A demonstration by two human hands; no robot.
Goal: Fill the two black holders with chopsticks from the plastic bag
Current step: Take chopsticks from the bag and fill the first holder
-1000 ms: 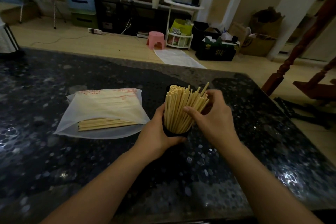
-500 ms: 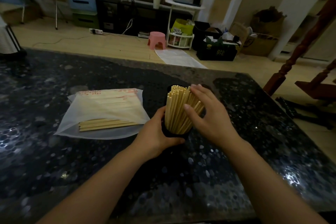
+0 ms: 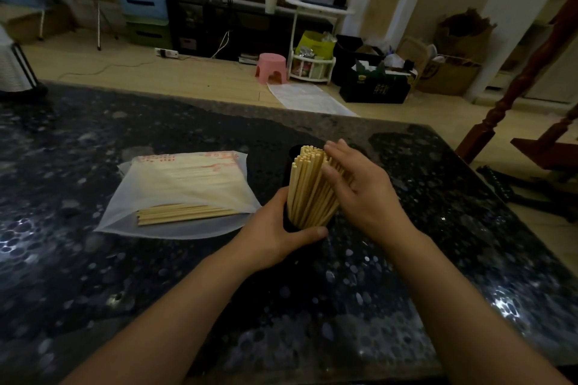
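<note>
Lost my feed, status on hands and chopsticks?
Left hand grips black holder. Right hand presses flat on chopstick bundle. Bag holds more. Nothing blocking.

Red printing runs along the far edge of the plastic bag (image 3: 184, 180) on the dark stone table (image 3: 93, 275), too blurred to read. Yellow markings on the black crate (image 3: 375, 89) on the floor beyond are likewise illegible. No other text shows.
</note>
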